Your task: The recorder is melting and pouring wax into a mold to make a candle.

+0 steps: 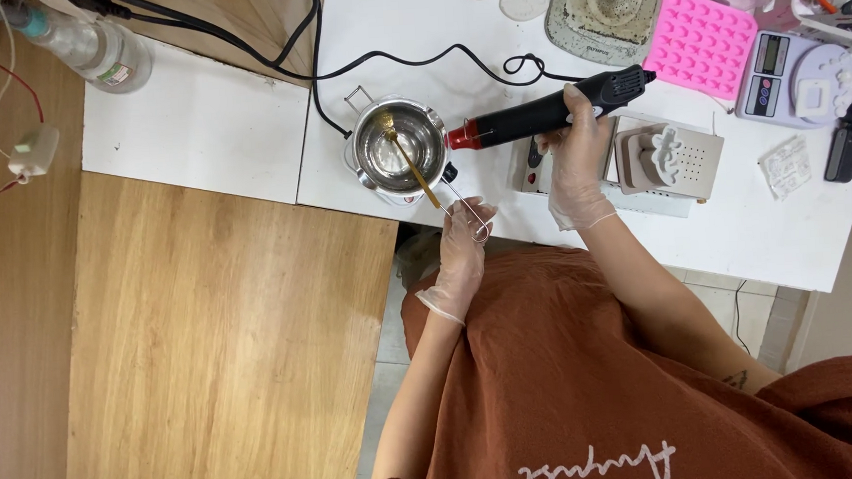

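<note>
A small steel pot (397,152) stands on the white table (197,125), with clear melted liquid inside. My gloved left hand (463,242) holds the end of a gold spoon (410,163) that reaches into the pot, beside the pot's wire handle (463,204). My gloved right hand (577,159) grips a black heat gun (546,115) with a red nozzle. The nozzle points at the pot's right rim.
A black cable (310,61) runs across the table. A pink silicone mould (699,40), a digital scale (792,79), a grey mould (670,159), a grey tray (608,6) and a plastic bottle (95,48) are around. Wooden floor (209,358) lies at left.
</note>
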